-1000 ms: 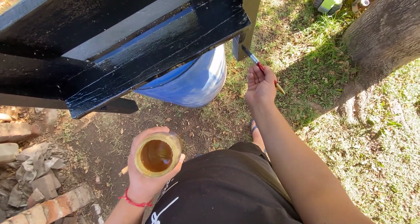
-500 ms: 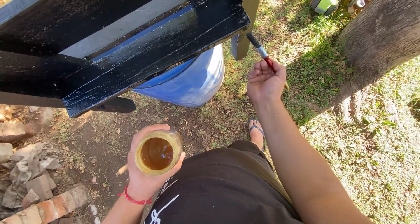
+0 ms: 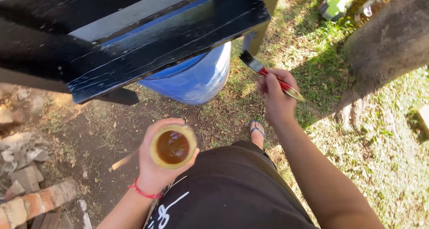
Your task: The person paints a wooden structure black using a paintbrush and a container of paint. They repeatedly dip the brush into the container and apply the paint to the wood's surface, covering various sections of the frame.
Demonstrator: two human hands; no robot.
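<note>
My left hand grips a small round cup with a yellowish rim, holding brown liquid, close to my waist. A red band circles that wrist. My right hand holds a paintbrush with a red handle and dark bristles, pointing up and left toward the leg of a black-painted wooden frame. The bristles sit just below the frame's lower right corner, near an unpainted pale leg.
A blue barrel lies under the frame. Bricks and rubble pile at the lower left on bare dirt. A thick tree trunk rises at the right over grass. My sandalled foot shows below the brush.
My right hand has drawn the brush down and back from the frame's leg toward me. The cup in my left hand has stayed at about the same place.
</note>
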